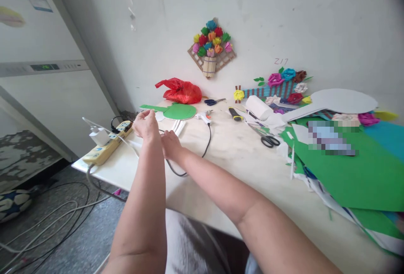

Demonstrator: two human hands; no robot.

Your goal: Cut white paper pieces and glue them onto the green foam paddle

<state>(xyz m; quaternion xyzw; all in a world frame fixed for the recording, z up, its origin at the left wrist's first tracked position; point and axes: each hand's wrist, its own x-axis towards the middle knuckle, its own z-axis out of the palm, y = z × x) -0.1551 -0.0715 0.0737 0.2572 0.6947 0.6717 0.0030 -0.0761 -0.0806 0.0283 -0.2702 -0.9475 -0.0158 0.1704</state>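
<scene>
My left hand (145,125) is raised over the table's left part, its fingertips pinched together; what is between them, if anything, is too small to tell. Just right of it and lower, my right hand (171,144) has its fingers curled down near the tabletop, and what they grip is hidden. Thin white rolled paper sticks (179,128) lie beside the right hand. Behind the hands is a green guitar-shaped cutout (179,111). A white glue gun (203,118) rests to the right, its black cord (208,141) looping toward my right hand.
A yellow power strip (105,150) with a white charger (99,135) sits at the left edge. Behind are a red plastic bag (183,92) and dark-handled scissors (213,102). Rightward lie a box cutter (235,114), black scissors (269,141), a white cutout (344,100) and green sheets (356,181).
</scene>
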